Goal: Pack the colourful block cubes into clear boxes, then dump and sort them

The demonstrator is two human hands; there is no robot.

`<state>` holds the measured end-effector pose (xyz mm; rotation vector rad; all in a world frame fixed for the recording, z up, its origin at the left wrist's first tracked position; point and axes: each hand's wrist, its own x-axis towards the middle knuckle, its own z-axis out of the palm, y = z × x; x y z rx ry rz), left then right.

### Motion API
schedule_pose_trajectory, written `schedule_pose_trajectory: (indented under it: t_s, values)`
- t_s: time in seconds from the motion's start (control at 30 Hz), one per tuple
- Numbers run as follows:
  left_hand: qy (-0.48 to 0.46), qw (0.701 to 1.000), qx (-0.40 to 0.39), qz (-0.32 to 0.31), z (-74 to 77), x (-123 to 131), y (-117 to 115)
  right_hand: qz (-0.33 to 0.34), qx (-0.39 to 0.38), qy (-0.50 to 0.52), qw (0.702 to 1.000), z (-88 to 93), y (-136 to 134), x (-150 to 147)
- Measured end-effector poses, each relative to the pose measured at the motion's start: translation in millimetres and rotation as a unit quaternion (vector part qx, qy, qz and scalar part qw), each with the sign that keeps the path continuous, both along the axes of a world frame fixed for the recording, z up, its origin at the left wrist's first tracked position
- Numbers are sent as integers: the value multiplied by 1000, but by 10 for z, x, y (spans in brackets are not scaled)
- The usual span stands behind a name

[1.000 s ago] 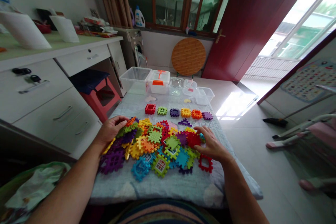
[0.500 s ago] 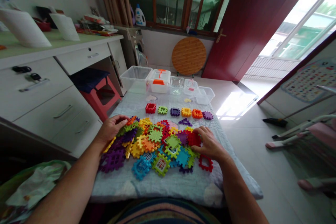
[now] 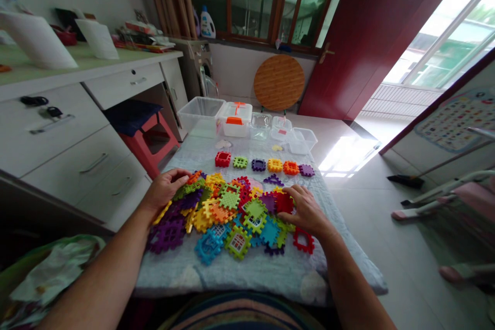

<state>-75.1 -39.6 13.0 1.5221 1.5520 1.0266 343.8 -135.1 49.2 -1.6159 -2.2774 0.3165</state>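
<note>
A heap of colourful notched plastic tiles [image 3: 228, 197] covers the middle of the cloth-covered table. At the heap's left end my left hand [image 3: 165, 189] has its fingertips closed at an orange tile [image 3: 194, 177]. My right hand [image 3: 305, 207] is at the right end, thumb and fingers around the edge of a red tile [image 3: 283, 203]. A red frame tile [image 3: 303, 240] lies below that hand. Beyond the heap is a row of pieces: a red one [image 3: 223, 159], a green one [image 3: 240, 162], and several others. A purple triangle [image 3: 273, 180] lies between row and heap.
Along the table's far edge stand a large clear bin [image 3: 201, 113], a lidded box with orange clips [image 3: 234, 119] and smaller clear containers [image 3: 302, 140]. A red stool [image 3: 150, 136] is at the left, beside white drawers [image 3: 58, 149].
My right hand has shifted very slightly left over the red tile. The left hand stays where it was, and the camera view has moved a little.
</note>
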Motion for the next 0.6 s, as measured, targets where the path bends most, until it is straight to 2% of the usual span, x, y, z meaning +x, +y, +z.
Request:
schedule_pose_trajectory:
  t_s: [0.47, 0.6]
  values:
    - [3, 1000, -2, -6, -32, -16, 4, 1, 1, 2, 1000, 92, -22, -57]
    - [-1, 1000, 2, -13, -21, 0, -7, 11, 18, 7, 1000, 206, 48, -72]
